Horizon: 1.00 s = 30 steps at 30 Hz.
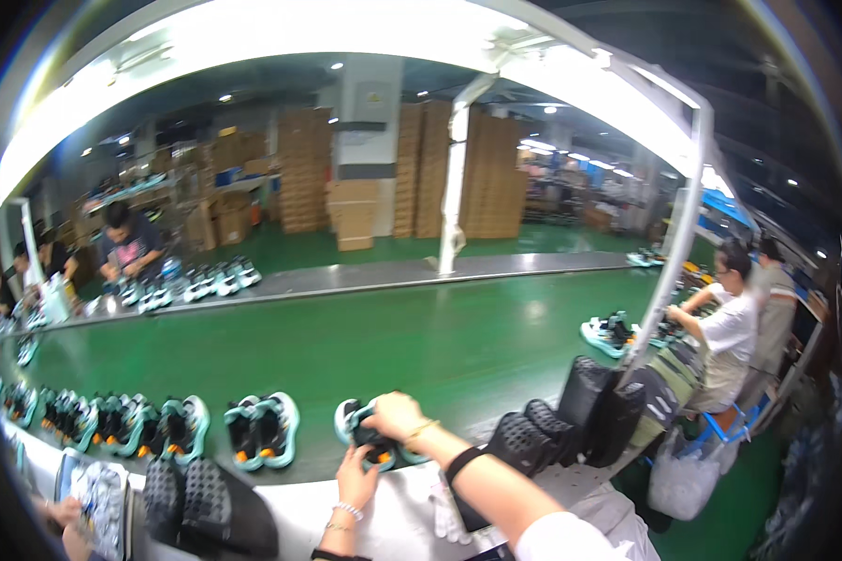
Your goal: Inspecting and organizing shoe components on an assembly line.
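Observation:
A pair of black and turquoise sneakers (380, 455) stands at the near edge of the green conveyor belt (421, 346). My right hand (398, 416) reaches over from the right and grips the top of one sneaker, its fingers partly hidden. Lower down, my left hand (355, 479) holds the near end of the same sneaker between thumb and fingers. Just left of them, another pair of sneakers (262, 432) with orange accents rests on the belt. A white glove (447, 514) lies on the pale ledge below my right forearm.
More sneakers (112, 423) line the belt's near left edge. Black sole-patterned blocks (217, 505) stand on the ledge at both sides. A co-worker's hand (61, 512) shows at lower left. One person (728, 318) works at right, another (129, 245) across the belt. A white post (678, 243) rises at right.

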Available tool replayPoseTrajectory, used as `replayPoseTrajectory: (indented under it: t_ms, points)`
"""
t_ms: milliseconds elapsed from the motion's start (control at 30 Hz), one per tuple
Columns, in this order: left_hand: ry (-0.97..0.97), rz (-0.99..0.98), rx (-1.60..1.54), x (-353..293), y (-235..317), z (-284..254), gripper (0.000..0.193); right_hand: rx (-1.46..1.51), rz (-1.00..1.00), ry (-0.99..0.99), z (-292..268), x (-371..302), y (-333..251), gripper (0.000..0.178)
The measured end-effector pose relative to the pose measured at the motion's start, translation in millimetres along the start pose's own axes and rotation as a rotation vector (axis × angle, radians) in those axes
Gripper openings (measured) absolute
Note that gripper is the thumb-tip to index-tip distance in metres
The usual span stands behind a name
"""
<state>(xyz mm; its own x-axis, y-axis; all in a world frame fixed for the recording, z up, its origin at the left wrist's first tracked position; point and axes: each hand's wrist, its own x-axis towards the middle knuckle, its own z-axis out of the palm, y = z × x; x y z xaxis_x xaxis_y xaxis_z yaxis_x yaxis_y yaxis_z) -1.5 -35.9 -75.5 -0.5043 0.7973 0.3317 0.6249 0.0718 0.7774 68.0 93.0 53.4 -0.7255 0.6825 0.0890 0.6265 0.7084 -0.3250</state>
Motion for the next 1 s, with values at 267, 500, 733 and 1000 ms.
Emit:
replayPoseTrajectory:
  t_ms: [267, 500, 733, 1000]
  points:
    - [-0.007, -0.101, -0.149, -4.0, 1.4, -8.3, 0.036, -0.056, 0.091, 0.257, 110.6, 5.0, -17.2, 0.015]
    - [-0.009, -0.152, -0.016, 3.5, -2.5, -17.9, 0.038, -0.215, 0.007, 0.198, 122.9, 35.2, -13.9, 0.017]
    - [0.14, 0.001, -0.041, 9.5, -31.1, -4.1, 0.034, 0.096, -0.1, 0.19, 87.1, -1.8, -17.4, 0.021]
    - [0.3, -0.16, -0.546, 62.2, -74.5, -17.1, 0.069, 0.161, -0.202, 1.038, -95.3, -181.0, 71.5, 0.02]
